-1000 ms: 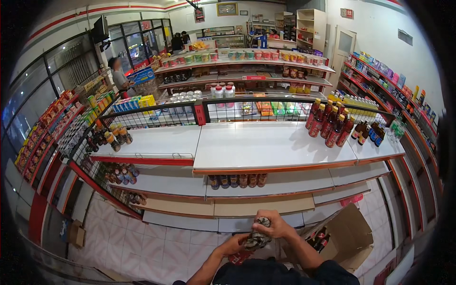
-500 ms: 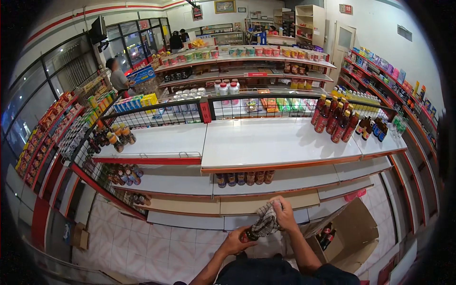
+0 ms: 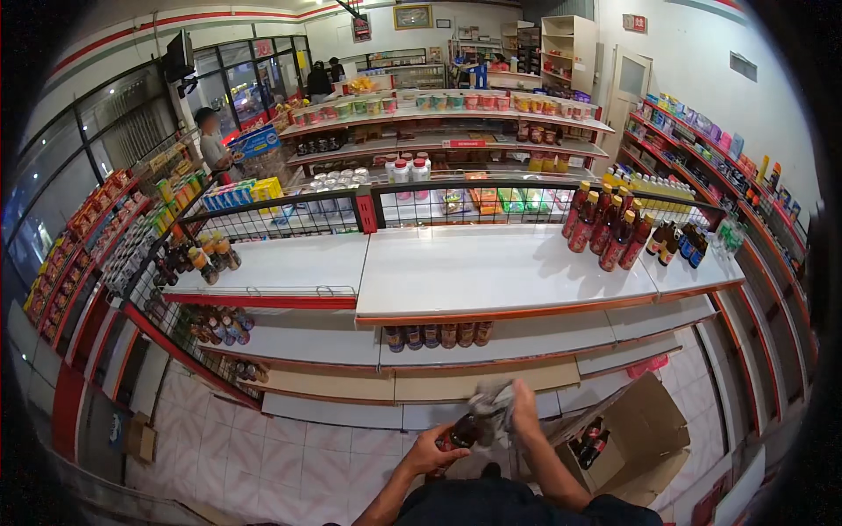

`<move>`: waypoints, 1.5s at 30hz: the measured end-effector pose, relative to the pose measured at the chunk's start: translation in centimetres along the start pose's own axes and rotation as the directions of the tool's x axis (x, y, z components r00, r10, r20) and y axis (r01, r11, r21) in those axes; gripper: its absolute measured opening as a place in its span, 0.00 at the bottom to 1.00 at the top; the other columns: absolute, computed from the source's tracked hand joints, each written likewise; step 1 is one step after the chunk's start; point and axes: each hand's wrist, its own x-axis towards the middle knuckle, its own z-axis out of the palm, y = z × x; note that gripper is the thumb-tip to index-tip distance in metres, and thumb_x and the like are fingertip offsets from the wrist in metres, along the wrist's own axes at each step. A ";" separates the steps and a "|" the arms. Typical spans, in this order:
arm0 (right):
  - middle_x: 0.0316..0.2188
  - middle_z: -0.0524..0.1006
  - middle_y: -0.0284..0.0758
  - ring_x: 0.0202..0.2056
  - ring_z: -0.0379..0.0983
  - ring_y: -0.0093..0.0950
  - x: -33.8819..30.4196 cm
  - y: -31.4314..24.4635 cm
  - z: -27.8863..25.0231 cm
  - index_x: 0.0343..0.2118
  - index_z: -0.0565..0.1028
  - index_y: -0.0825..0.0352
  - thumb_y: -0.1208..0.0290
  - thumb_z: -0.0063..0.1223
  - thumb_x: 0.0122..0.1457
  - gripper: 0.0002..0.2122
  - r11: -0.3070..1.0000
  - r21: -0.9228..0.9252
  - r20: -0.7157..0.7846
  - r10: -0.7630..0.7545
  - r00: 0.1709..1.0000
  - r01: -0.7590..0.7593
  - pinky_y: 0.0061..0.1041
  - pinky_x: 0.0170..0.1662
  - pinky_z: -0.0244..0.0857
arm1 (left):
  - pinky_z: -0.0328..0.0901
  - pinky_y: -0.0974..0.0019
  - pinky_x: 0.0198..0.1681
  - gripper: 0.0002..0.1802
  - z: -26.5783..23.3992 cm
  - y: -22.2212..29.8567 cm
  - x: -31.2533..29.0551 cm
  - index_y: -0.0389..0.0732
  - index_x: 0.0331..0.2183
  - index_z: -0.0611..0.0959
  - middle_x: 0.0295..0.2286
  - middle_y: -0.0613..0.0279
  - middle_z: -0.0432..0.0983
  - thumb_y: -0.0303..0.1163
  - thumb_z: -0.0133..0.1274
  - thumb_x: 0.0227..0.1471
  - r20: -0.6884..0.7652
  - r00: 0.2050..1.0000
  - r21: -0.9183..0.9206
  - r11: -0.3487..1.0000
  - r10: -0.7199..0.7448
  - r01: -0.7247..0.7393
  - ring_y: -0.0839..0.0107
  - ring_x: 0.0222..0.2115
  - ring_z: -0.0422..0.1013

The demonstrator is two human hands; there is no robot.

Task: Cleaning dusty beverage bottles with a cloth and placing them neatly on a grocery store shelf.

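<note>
A dark bottle with a reddish label point(image 3: 458, 435) lies tilted in my left hand point(image 3: 429, 454), whose fingers wrap round its lower part. Just right of the bottle's upper end, my right hand point(image 3: 524, 415) grips a grey checked cloth point(image 3: 494, 405), smeared by motion. Whether the cloth touches the bottle I cannot tell. Beside my right forearm an open cardboard box point(image 3: 645, 430) holds a few dark bottles point(image 3: 594, 445) with red labels.
White shelves point(image 3: 474, 272) stand ahead. Red bottles with yellow caps point(image 3: 605, 232) are at the top right, dark-labelled bottles point(image 3: 438, 337) one tier below. More bottles point(image 3: 206, 259) stand at the left end. A person point(image 3: 210, 145) is at the far left.
My right hand and the cloth have moved down and apart from the bottle, so more of the bottle shows. The whole view has shifted slightly.
</note>
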 end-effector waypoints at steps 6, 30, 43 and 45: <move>0.36 0.75 0.36 0.39 0.71 0.23 -1.4 -7.0 2.6 0.41 0.72 0.69 0.61 0.58 0.59 0.16 0.934 0.294 0.226 -0.275 0.934 0.204 0.26 0.45 0.65 | 0.67 0.71 0.37 0.26 2.4 -2.0 3.1 0.37 0.44 0.78 0.33 0.66 0.77 0.34 0.67 0.42 0.012 0.997 -0.127 0.989 0.081 -0.079 0.78 0.33 0.70; 0.51 0.70 0.47 0.54 0.66 0.38 0.9 -7.6 0.1 0.57 0.64 0.73 0.60 0.38 0.64 0.24 0.891 0.176 0.240 -0.451 0.859 0.419 0.32 0.59 0.54 | 0.62 0.71 0.44 0.29 6.6 1.8 4.7 0.38 0.48 0.67 0.40 0.62 0.72 0.44 0.60 0.54 -0.500 0.775 -0.230 0.803 0.387 -0.550 0.77 0.39 0.68; 0.65 0.51 0.51 0.65 0.48 0.47 -1.3 -7.8 -0.3 0.64 0.52 0.71 0.67 0.45 0.64 0.29 0.810 0.127 0.561 -0.535 0.632 0.572 0.39 0.66 0.42 | 0.65 0.75 0.42 0.21 6.2 3.1 4.9 0.40 0.47 0.72 0.40 0.68 0.72 0.46 0.46 0.62 -0.530 0.847 -0.586 0.705 0.038 -0.399 0.80 0.39 0.69; 0.65 0.51 0.51 0.65 0.49 0.47 -0.1 -8.4 -0.1 0.64 0.53 0.71 0.67 0.44 0.64 0.28 0.851 0.197 0.515 -0.512 0.687 0.487 0.40 0.66 0.42 | 0.65 0.75 0.42 0.22 6.8 2.6 5.5 0.39 0.48 0.72 0.41 0.68 0.72 0.47 0.47 0.62 -0.513 0.855 -0.584 0.701 0.073 -0.409 0.80 0.39 0.69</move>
